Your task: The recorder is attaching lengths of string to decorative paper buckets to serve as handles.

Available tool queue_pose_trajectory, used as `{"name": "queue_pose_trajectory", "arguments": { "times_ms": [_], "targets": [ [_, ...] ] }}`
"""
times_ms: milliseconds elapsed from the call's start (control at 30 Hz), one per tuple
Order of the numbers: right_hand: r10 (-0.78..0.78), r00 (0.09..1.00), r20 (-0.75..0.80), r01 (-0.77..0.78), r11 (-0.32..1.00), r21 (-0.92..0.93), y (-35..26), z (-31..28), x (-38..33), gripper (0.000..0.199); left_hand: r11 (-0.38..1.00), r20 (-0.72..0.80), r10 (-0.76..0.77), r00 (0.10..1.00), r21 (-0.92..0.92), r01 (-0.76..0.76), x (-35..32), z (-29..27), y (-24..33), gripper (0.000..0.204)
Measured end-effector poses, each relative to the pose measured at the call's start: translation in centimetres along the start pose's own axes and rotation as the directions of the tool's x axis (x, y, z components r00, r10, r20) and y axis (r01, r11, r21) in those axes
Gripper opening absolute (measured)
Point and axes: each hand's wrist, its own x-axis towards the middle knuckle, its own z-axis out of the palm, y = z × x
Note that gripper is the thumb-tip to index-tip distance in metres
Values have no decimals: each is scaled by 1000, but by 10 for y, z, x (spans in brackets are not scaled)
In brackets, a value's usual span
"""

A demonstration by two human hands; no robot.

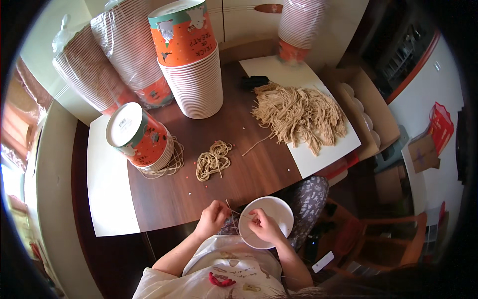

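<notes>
At the table's near edge, my left hand (213, 219) is closed in a pinch on a thin tan cord (236, 212). The cord's short end sticks up beside the fingers, and a strand crosses toward my right hand (264, 225). That hand is closed too, fingertips together on the strand, over the mouth of a white-lined paper bucket (282, 215). The bucket rests on my lap, its opening facing up. Just beyond my left hand lies a small tangle of tan cord (214, 160) on the brown table (199, 199).
A tall stack of upturned orange buckets (191, 84) stands at the back. A shorter stack (144, 139) sits left with cord around its base. A heap of cut cords (301, 117) lies right, near a cardboard box (388, 114). Wrapped stacks (132, 55) lean against the wall.
</notes>
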Motion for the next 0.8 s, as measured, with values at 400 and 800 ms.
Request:
{"name": "queue_pose_trajectory", "arguments": {
  "times_ms": [400,800],
  "targets": [
    [-126,992,13,124,989,79,-46,-37,-8,29,711,209,84,974,-698,89,22,-11,68,7],
    [-262,963,-58,260,965,-39,-67,-47,18,19,880,355,164,921,-474,26,34,12,68,12]
  ]
}}
